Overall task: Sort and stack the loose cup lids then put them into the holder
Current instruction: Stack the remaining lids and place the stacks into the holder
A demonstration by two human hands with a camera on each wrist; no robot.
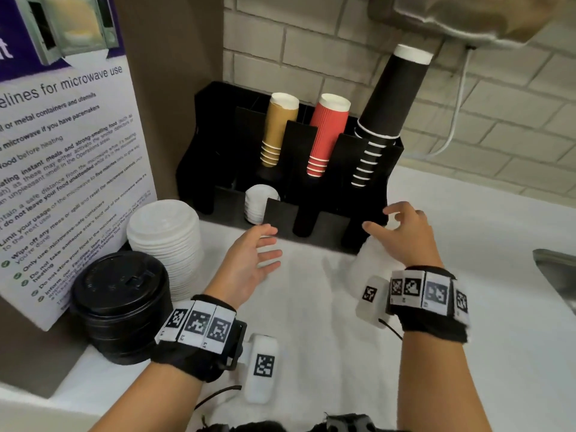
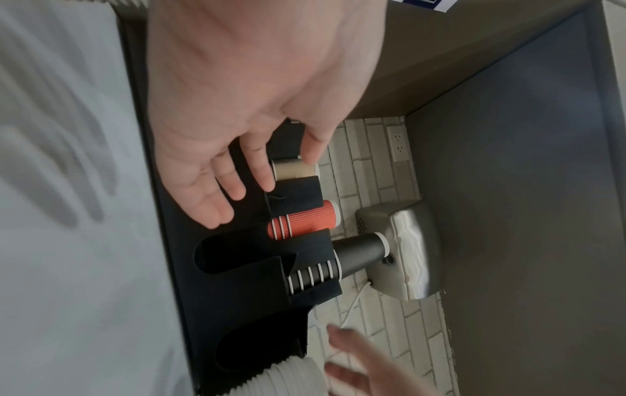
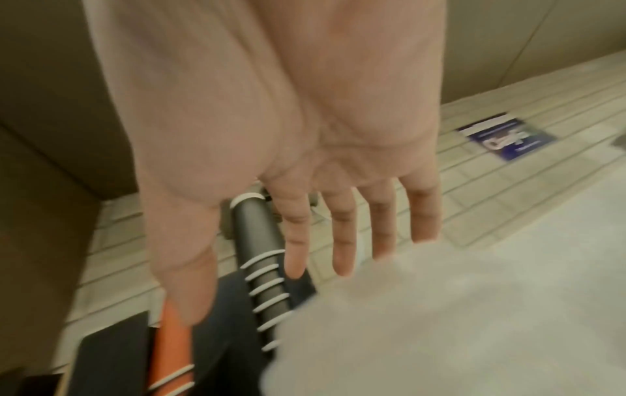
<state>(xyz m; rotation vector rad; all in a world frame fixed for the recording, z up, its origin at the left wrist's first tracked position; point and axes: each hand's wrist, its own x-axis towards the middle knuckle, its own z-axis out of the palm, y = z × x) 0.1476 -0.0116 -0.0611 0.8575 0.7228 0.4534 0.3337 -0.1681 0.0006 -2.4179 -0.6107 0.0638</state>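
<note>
While both hands are hovering over the white counter point(image 1: 311, 307) in front of the black cup-and-lid holder point(image 1: 311, 226), neither one is grasping anything. The left hand point(image 1: 249, 263) is reaching forward with its palm turned inward and its fingers point(image 2: 217, 209) spread and relaxed, just short of the holder's front wall. The right hand point(image 1: 405, 238) is hanging above a blurred white stack of lids point(image 1: 367, 263) lying tilted at the holder's right front corner; its fingers point(image 3: 342, 241) are extending straight and apart, and whether they are touching the stack is not clear.

A short stack of small white lids point(image 1: 260, 204) is already sitting in the holder's left front slot. Two more stacks are waiting on the counter to the left, beside the microwave-guidelines poster point(image 1: 62, 151): a tall stack of white lids point(image 1: 165, 241) and, nearer the person, a stack of black lids point(image 1: 121, 300), the two standing just beside each other.

Behind, three inverted cup columns are leaning in the holder's rear slots: tan cups point(image 1: 279, 129), red ribbed cups point(image 1: 327, 132) and black cups point(image 1: 386, 116).
</note>
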